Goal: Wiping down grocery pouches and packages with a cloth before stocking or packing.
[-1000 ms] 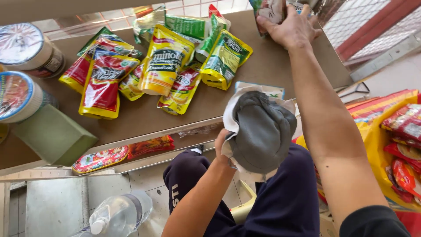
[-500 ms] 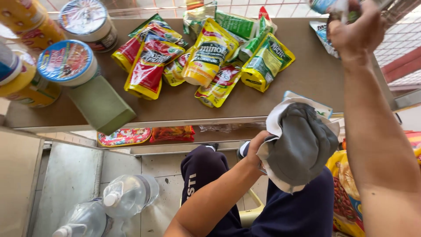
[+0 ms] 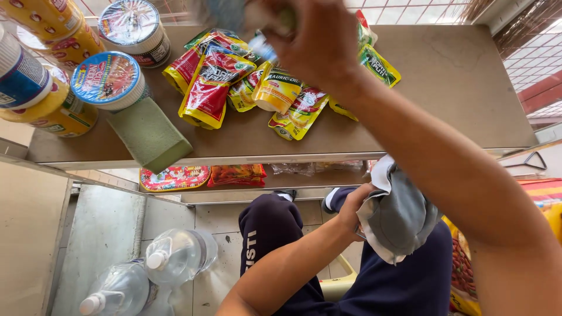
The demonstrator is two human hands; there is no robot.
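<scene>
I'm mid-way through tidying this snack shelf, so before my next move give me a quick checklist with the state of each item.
1. Right hand grips a packet: ok, though blur hides what kind.
2. Left hand holds the grey cloth: ok.
3. Sachets lie fully on the shelf: ok.
4. Green sponge is fully on the shelf: not ok, its corner overhangs the edge.
5. Water bottles below are capped: ok.

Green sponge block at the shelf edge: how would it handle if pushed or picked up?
The sponge block looks porous, so probably light and squashy under a grip. Its flat faces suggest it would slide, not roll. One corner overhangs the shelf edge, so a push outward could likely tip it off.
</scene>
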